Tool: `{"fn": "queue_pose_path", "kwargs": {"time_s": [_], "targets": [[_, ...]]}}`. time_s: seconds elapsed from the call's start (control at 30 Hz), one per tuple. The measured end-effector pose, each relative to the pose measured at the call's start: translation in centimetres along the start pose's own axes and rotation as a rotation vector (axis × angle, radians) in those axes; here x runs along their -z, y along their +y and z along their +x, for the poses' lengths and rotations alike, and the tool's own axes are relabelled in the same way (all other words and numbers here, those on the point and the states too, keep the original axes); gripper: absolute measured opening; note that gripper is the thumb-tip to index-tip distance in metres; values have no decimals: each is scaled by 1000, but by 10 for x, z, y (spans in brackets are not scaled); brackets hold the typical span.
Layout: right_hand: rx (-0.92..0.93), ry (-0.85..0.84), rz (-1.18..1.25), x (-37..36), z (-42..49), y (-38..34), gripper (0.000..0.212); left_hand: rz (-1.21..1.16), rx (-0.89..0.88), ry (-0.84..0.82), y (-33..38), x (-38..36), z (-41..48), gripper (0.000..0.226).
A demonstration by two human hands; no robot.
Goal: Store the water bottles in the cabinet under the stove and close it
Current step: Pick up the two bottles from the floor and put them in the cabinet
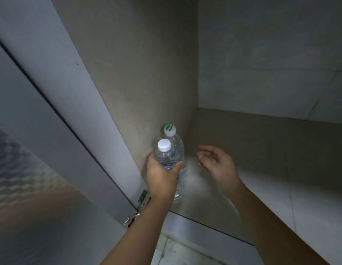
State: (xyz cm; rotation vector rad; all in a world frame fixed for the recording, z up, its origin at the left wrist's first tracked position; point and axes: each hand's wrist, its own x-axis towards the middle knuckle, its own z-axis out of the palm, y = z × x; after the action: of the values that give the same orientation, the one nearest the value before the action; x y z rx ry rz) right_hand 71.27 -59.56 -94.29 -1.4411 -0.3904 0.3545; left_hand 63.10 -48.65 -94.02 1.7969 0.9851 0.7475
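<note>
Two clear plastic water bottles stand upright inside the open cabinet, close to its left wall. The nearer bottle [167, 156] has a plain white cap, and my left hand [162, 175] is wrapped around its middle. The farther bottle [176, 142] has a white cap with a green mark and stands right behind the first, touching or nearly touching it. My right hand [216, 159] hovers to the right of the bottles with fingers apart and nothing in it.
The cabinet floor [262, 169] stretches to the right and back. The open cabinet door [42, 131] hangs at the left on metal hinges [142, 197]. A tiled floor [176, 251] shows below the front edge.
</note>
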Motion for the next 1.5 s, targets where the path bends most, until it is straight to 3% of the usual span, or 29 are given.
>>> {"fn": "queue_pose_path", "kwargs": {"time_s": [0.43, 0.53, 0.63, 0.77, 0.9, 1.03, 1.17, 1.3, 1.5], "targets": [[2, -177, -167, -25, -4, 15, 26, 188, -82, -210, -17, 33, -18, 87], [0, -181, -211, -28, -9, 20, 31, 235, -104, -244, -18, 56, -36, 70], [8, -194, -275, -34, -14, 29, 41, 296, -256, -219, -29, 83, -57, 45], [-11, -179, -245, -50, -16, 42, 60, 293, -385, -206, -30, 107, -64, 31], [-39, -144, -274, -63, -13, 58, 69, 226, -387, -173, -23, 114, -55, 35], [-13, -70, -303, -69, -9, 69, 64, 166, -392, -207, -21, 116, -56, 32], [24, -20, -324, -74, -9, 70, 62, 118, -392, -248, -20, 117, -57, 43], [40, -13, -341, -74, -8, 71, 62, 49, -356, -258, -19, 116, -56, 45], [22, -80, -336, -72, -9, 71, 66, 148, -407, -250, -21, 108, -54, 51]]}}
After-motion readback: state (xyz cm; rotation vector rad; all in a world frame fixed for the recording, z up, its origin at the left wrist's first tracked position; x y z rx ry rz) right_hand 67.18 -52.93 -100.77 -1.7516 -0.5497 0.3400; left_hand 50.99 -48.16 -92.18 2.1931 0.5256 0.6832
